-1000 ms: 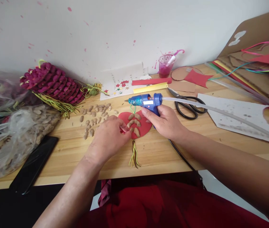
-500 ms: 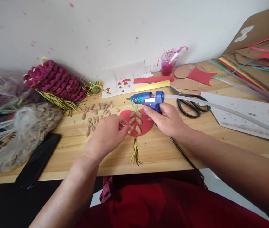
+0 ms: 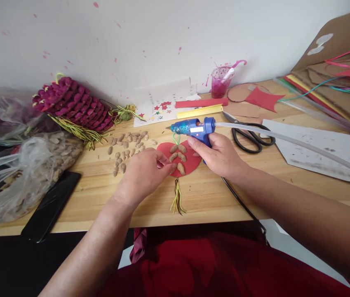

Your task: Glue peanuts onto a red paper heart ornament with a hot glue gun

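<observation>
A red paper piece [image 3: 192,164] lies on the wooden table, with peanuts [image 3: 181,156] in pairs on it, a green loop at its top and a yellow and dark tassel [image 3: 177,200] below. My left hand [image 3: 145,175] rests at its left edge, fingertips pinched together over the lower left peanut, which they partly cover. Above the paper's right side, my right hand [image 3: 221,156] is wrapped round a blue glue gun [image 3: 198,128]; its nozzle points left and a long clear glue stick runs out of its back.
Loose peanuts [image 3: 125,144] lie left of the paper. Black-handled scissors [image 3: 249,140] are right of the glue gun. A cup of pink liquid [image 3: 219,84] stands by the wall. At the left are a bag of peanuts [image 3: 38,165], a black phone [image 3: 51,206] and a purple peanut craft [image 3: 72,103].
The fingers of my left hand have moved slightly right, further over the lower left peanut. My right hand holds the glue gun as before. The whole view has shifted a little.
</observation>
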`<state>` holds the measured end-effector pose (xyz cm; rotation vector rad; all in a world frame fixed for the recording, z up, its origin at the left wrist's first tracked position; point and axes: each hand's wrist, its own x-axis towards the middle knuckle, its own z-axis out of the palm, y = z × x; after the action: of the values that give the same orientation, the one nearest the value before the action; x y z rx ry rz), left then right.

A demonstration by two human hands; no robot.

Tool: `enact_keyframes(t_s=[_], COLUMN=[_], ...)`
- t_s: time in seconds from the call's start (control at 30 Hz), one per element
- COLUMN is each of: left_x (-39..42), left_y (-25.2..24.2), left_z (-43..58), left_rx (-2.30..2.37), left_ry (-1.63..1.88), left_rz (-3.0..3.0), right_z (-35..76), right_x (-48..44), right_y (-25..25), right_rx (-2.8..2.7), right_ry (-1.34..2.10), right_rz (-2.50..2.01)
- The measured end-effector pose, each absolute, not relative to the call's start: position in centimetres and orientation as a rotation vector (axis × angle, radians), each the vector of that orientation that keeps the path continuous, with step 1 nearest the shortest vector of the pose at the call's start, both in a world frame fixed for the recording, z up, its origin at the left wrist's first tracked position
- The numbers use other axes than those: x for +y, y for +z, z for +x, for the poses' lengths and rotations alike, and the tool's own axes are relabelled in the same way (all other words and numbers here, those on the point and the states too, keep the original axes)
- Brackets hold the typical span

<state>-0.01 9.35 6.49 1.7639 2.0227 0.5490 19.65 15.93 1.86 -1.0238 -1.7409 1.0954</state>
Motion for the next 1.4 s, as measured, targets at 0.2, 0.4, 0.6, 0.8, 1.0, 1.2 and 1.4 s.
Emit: enact_keyframes(t_s=[0.2, 0.4, 0.6, 0.8, 1.0, 1.2, 1.4], left_x=[9.4, 9.4, 9.5, 9.6, 9.7, 9.6, 9.2], left_y=[6.7, 7.2, 7.3, 7.1, 6.8, 6.8, 6.2], left_z=[0.2, 0.4, 0.4, 0.4, 0.2, 0.4, 0.7], left_rx=[2.047, 2.056, 2.080, 2.053, 2.051, 2.057, 2.089], left_ry=[0.458, 0.281, 0.186, 0.187, 0.197, 0.206, 0.265], left_rz=[1.781, 1.817, 1.838, 1.898, 1.936, 1.919, 1.867], right_z=[19.6, 19.5, 19.5, 19.5, 19.6, 19.6, 19.5], right_x=[15.9, 15.9, 15.9, 16.0, 16.0, 16.0, 16.0], right_y=[1.7, 2.0, 2.4, 2.1, 2.0, 2.0, 2.1], right_rx=[-1.729, -1.714, -1.735, -1.735, -1.763, -1.800, -1.780], right_ry=[1.081, 1.106, 1.084, 1.099, 1.064, 1.031, 1.048], right_rz=[-1.051, -1.032, -1.052, -1.088, -1.077, -1.086, -1.081])
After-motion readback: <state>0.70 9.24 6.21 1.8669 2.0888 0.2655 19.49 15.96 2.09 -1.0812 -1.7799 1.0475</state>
